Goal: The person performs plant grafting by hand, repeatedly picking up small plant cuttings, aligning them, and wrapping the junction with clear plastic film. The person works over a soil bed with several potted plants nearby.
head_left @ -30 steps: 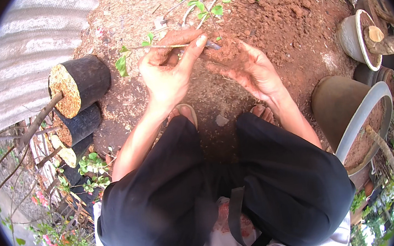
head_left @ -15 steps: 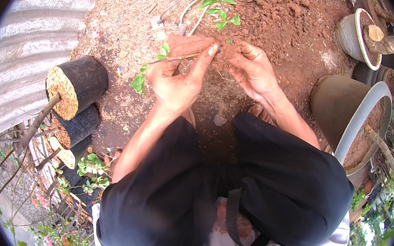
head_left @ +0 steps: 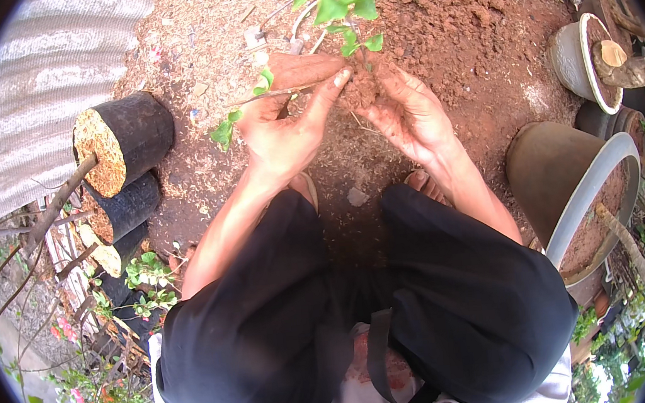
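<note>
Over the ground in front of my knees, my left hand (head_left: 283, 120) is closed, its thumb pinching a thin leafy stem (head_left: 251, 99) that sticks out to the left with a few green leaves. Its fingertips also press against a clump of reddish-brown soil (head_left: 359, 91). On the clump's other side, my right hand (head_left: 413, 109) curls its soil-coated fingers round it. A leafy plant shoot (head_left: 345, 32) rises from the clump between both hands; its lower end is hidden in the soil.
Loose reddish soil (head_left: 469, 32) is heaped at the far right. Black grow bags (head_left: 138, 138) with woody stems lie at the left beside a corrugated sheet (head_left: 54, 80). A large pot (head_left: 560, 167) and a white pot (head_left: 573, 61) stand at the right.
The leafy shoot has swung a little left and toward me. My right fingers have opened slightly round the soil clump, showing more of it. My left hand keeps its pinch.
</note>
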The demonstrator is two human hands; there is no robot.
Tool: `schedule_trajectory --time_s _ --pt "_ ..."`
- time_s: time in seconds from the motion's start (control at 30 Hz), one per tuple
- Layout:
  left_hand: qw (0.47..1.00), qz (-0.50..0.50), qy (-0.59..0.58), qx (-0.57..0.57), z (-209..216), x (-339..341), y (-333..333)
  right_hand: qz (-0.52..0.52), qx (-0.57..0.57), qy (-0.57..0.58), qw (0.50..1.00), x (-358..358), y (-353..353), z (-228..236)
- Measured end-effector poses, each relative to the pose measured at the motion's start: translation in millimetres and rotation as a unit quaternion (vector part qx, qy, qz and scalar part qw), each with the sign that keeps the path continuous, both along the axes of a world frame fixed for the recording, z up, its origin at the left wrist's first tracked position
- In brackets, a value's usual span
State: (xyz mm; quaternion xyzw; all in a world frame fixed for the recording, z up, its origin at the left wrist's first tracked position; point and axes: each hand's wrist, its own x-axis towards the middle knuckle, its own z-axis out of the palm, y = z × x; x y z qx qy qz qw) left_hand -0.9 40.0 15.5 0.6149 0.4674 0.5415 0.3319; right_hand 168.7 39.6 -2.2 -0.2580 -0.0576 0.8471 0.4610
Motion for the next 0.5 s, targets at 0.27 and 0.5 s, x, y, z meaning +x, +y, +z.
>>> schedule_trajectory --time_s 0.27,0.5 --pt "0.998 -0.010 -0.015 -0.060 5 0 -1 0.003 0.006 0.038 0.999 -4 3 4" --pt "0.981 0.012 -0.067 -0.179 17 -8 1 -0.009 0.291 -0.280 0.915 4 6 1"
